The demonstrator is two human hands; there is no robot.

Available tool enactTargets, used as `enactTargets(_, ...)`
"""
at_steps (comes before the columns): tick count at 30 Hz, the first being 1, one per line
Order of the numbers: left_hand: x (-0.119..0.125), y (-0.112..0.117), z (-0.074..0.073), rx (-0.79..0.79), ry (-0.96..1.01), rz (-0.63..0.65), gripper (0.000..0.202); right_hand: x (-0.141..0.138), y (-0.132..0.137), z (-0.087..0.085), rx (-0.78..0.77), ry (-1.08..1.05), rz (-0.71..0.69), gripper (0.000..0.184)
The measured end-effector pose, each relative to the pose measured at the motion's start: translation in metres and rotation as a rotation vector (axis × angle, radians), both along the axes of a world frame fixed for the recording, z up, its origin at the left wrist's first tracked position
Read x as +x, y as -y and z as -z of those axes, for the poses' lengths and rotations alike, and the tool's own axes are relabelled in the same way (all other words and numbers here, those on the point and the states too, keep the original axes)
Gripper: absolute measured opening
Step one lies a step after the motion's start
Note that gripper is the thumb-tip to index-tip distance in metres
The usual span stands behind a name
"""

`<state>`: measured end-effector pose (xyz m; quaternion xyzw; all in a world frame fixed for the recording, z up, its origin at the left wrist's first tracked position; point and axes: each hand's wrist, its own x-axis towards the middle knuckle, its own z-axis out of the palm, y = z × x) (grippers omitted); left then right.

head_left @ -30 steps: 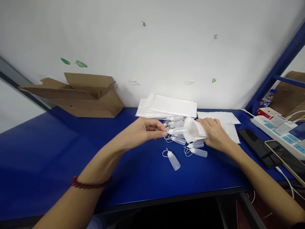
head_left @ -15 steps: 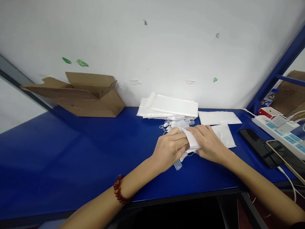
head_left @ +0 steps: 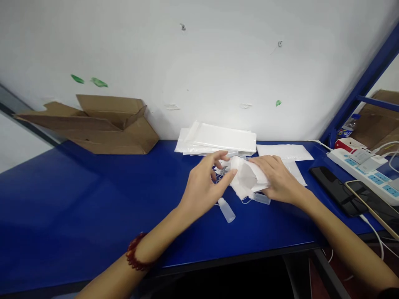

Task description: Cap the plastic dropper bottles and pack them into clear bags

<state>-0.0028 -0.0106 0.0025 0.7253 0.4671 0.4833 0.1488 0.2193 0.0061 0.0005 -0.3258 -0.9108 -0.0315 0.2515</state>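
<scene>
My right hand (head_left: 279, 182) grips a white plastic bag (head_left: 246, 179), its mouth turned left and held a little above the blue table (head_left: 93, 199). My left hand (head_left: 204, 187) hovers at the bag's mouth with fingers apart and nothing in them. Several small translucent dropper bottles lie around the bag: one bottle (head_left: 227, 210) near my left hand, another bottle (head_left: 261, 199) under the bag, and a cluster (head_left: 222, 168) behind my left fingers.
A stack of white bags (head_left: 218, 139) lies against the wall, with more flat bags (head_left: 285, 152) to its right. An open cardboard box (head_left: 102, 124) sits at the back left. Two phones (head_left: 338, 191) and a power strip (head_left: 364, 172) lie at the right edge.
My left hand pushed a bottle into the bag, pressed against it, then drew back and opened. The bag's mouth is lifted and open again.
</scene>
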Motion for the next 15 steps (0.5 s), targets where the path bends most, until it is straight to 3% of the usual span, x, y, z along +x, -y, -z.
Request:
enactTargets(3, -0.005, -0.006, -0.006, -0.597, 0.042, 0.229, 0.03, 0.002, 0.001, -0.001, 0.005, 0.018, -0.021, 0.063)
enactTargets(5, -0.005, -0.007, -0.008, -0.824, 0.097, 0.311, 0.034, 0.0, 0.002, -0.001, 0.03, 0.032, -0.03, 0.061)
enactTargets(7, -0.003, -0.006, -0.008, -0.895, 0.205, 0.309, 0.036, -0.002, 0.004, 0.001, 0.094, 0.056, -0.023, 0.055)
enactTargets(12, 0.003, -0.003, -0.006, -0.897, 0.402, 0.287, 0.034, -0.005, 0.003, 0.011, 0.375, 0.176, 0.013, 0.044)
enactTargets(15, 0.003, -0.003, -0.007, -0.806, 0.383, 0.331, 0.034, -0.006, 0.002, 0.016, 0.388, 0.234, 0.017, 0.048)
